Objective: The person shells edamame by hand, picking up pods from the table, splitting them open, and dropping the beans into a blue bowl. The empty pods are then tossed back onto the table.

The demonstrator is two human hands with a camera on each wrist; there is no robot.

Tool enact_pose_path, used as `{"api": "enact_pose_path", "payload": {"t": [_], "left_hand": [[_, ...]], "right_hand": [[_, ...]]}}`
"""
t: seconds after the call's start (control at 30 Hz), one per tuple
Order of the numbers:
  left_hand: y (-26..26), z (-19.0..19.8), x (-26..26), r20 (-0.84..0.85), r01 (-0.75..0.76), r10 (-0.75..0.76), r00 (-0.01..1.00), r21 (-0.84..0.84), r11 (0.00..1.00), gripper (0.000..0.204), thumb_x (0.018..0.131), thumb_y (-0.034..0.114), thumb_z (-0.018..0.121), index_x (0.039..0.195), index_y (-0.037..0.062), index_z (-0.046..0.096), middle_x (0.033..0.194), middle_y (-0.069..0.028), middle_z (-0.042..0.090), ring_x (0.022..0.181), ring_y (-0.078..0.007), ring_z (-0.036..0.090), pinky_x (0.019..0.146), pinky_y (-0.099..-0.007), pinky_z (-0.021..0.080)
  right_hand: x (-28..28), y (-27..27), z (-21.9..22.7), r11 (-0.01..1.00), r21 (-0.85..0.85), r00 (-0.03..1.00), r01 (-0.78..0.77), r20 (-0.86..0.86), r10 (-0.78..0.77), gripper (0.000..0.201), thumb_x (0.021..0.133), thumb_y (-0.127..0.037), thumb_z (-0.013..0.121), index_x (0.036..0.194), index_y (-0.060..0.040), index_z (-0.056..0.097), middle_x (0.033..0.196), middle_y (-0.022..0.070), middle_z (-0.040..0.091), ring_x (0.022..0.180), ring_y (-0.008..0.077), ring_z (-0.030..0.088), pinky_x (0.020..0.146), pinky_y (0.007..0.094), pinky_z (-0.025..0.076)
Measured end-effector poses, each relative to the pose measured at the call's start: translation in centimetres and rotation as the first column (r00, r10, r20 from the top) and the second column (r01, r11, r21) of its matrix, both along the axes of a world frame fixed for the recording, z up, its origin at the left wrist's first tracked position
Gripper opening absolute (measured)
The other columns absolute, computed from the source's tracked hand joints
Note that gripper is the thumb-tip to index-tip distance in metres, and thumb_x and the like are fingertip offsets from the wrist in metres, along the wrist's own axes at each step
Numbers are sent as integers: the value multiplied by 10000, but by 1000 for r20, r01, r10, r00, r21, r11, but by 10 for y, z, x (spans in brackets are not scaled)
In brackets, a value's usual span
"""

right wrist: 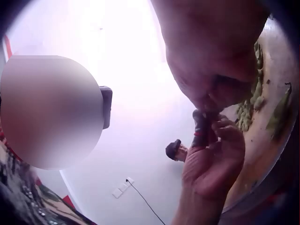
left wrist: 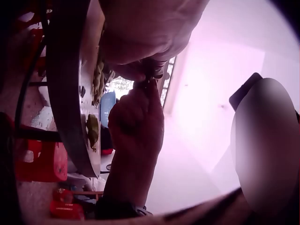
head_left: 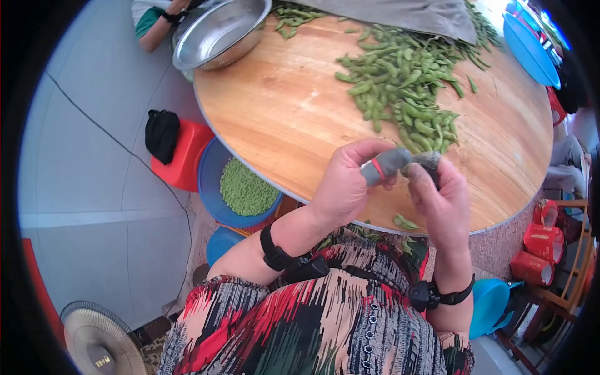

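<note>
Over the table's near edge my two hands meet at their fingertips. The left hand (head_left: 342, 184) has a grey cover (head_left: 379, 170) on its thumb, bound with a red band, and its other fingers curl behind. My right hand (head_left: 445, 203) bends thumb and index finger together, with dark grey wrapping (head_left: 427, 160) at the fingertips. A small greyish-green piece (head_left: 407, 167) shows where the tips join; I cannot tell what it is. Green soybean pods (head_left: 406, 81) lie heaped just beyond the hands. One loose pod (head_left: 405, 222) lies below them, near the edge.
The round wooden table (head_left: 269, 94) carries a metal bowl (head_left: 222, 34) at far left and a grey cloth (head_left: 400, 15) over the pods. Shelled beans (head_left: 247, 187) fill a blue basin (head_left: 215, 209) beside a red stool (head_left: 187, 153). A fan (head_left: 100, 337) stands lower left.
</note>
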State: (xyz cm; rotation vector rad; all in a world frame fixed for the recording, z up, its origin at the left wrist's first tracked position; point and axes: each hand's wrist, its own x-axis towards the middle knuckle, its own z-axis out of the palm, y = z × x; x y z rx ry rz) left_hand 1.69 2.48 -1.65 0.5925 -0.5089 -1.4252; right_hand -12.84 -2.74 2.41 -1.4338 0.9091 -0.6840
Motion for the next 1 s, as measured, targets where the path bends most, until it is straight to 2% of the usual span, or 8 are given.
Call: {"api": "enact_pose_path", "payload": {"t": [0.17,0.43,0.53,0.6,0.73,0.83,0.9,1.0], "left_hand": [[-5,-2,-16,48,-80,79,996,9,997,156,823,61,615,979,60,613,930,-57,633,797,-120,584,698,-249,467],[-9,1,-23,259,-197,178,949,47,979,146,838,81,602,978,50,580,915,-35,618,808,-111,575,696,-244,454],[-10,8,-16,101,17,-33,994,154,988,142,862,113,570,990,51,562,903,-28,605,791,-103,568,694,-230,446],[-11,6,-14,-13,170,-170,985,126,977,141,875,142,549,979,47,554,877,-15,589,772,-92,559,689,-211,435],[-10,11,-10,-94,255,-244,965,134,958,148,858,145,578,962,45,548,859,-2,574,760,-81,548,668,-192,426],[-9,21,-15,122,198,-206,971,72,978,158,848,134,598,962,37,546,861,6,570,762,-62,537,649,-178,419],[-7,27,-13,376,162,-178,909,74,984,140,843,95,594,960,33,548,858,18,557,748,-39,515,636,-159,403],[-4,31,-9,505,103,-126,854,73,992,135,845,49,557,975,16,545,835,20,551,735,-40,512,653,-165,409]], "right_hand": [[-19,5,-4,903,387,947,-185,316,58,198,944,-209,438,883,-34,508,656,-38,469,506,22,351,442,178,272],[-13,5,-6,972,229,985,-57,172,18,189,939,-163,431,809,-54,516,597,-48,442,465,21,321,418,179,251],[-15,3,-12,990,141,990,-30,144,9,138,929,-132,442,849,-56,525,610,-44,456,454,17,310,402,180,240],[-18,2,-11,842,515,922,-162,383,-57,112,923,-124,454,886,-50,530,623,-40,471,446,13,306,387,178,228],[-23,-4,-8,670,663,853,-333,515,-87,96,918,-120,464,912,-53,533,631,-37,481,447,9,312,384,168,220],[-19,1,-16,742,630,884,-229,454,-112,95,914,-129,476,915,-56,537,623,-41,472,443,5,299,381,167,208],[-17,6,-20,978,207,986,10,160,-44,95,908,-132,495,893,-54,547,627,-41,478,463,2,336,401,162,246],[-24,-2,-13,842,521,939,-142,340,-52,106,901,-136,512,861,-50,557,640,-42,494,515,-2,388,448,157,297]]}}
